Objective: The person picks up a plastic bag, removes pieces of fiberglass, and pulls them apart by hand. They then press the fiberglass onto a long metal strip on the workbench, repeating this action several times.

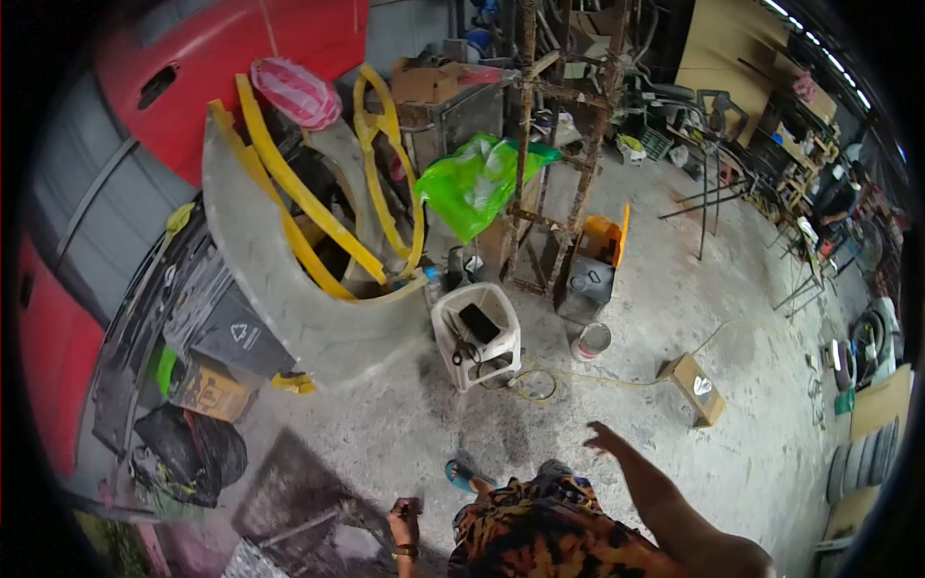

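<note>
Low in the view, my left hand (405, 522) is closed, its fingers curled round something small and dark that I cannot make out. It hangs beside my patterned clothing (540, 530), above the concrete floor. My right hand (601, 439) reaches out over the floor with its fingers apart and holds nothing. Ahead of both hands stands a white plastic stool (508, 365), with a black flat object (479, 323) and a dark cable on its seat. A cardboard box (696, 390) lies to the right of my right hand.
A paint bucket (591, 341) and a yellow cord (536, 385) are on the floor ahead. To the left are a large grey curved panel (318, 332) with yellow frames (308, 207) and black bags (188, 453). A rusty metal frame (516, 214) stands behind the stool.
</note>
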{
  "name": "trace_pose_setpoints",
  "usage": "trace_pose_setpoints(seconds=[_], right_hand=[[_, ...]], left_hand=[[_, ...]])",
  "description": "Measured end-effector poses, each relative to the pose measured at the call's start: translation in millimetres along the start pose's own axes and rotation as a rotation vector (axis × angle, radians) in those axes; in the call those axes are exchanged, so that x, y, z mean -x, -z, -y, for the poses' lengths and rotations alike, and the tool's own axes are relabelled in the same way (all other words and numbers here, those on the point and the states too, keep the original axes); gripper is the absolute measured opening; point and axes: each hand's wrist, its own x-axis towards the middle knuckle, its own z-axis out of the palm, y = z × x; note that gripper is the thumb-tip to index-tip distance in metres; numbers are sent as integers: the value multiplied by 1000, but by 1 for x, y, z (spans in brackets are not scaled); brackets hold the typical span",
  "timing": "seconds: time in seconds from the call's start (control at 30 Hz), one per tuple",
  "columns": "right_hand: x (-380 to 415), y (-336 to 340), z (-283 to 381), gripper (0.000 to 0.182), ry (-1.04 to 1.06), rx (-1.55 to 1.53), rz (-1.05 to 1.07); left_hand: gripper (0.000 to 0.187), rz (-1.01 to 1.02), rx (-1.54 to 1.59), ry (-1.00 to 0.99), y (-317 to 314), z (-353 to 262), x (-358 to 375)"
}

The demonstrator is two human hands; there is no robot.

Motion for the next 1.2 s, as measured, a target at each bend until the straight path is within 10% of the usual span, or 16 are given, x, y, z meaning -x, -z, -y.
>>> trace_pose_setpoints(seconds=[0.07, 0.1, 0.23, 0.37, 0.43, 0.47, 0.6, 0.8, 0.83, 0.9, 1.03, 1.1, 1.2], right_hand=[[56, 29, -24, 58, -579, -429, -183], [-28, 29, 27, 54, -406, -441, -101], [-22, 39, -88, 27, -504, -583, -68], [-31, 46, -16, 15, -392, -182, -5], [-101, 100, -4, 9, -538, -594, 87], [-148, 117, -11, 8, -101, -468, 52], [-290, 211, 196, 21, 621, 375, -372], [-452, 285, 512, 30, 496, -131, -9], [-472, 288, 543, 32, 533, -186, -14], [-481, 297, 612, 35, 480, -210, 9], [-525, 304, 693, 39, 649, -77, -82], [-540, 312, 717, 41, 663, 72, -275], [-580, 316, 743, 47, 843, 88, -381]], left_hand=[[10, 74, 78, 54, 3, -39, 10], [10, 18, 74, -137, 18, -67, -105], [8, 19, 178, -123, -1, -52, -153], [9, -19, 395, -80, -44, -77, -194], [10, -67, 526, -67, -87, -82, -209], [12, -72, 498, 38, -108, -89, -216], [33, -116, 576, 164, -231, -157, -267], [23, -210, 604, 347, -418, -209, -442], [25, -22, 153, 121, -438, -122, -497], [30, -209, 739, 372, -480, -209, -548], [9, -337, 855, -46, -551, -210, -667], [17, -351, 200, -82, -577, -156, -752], [25, -297, 23, 44, -602, -204, -807]])
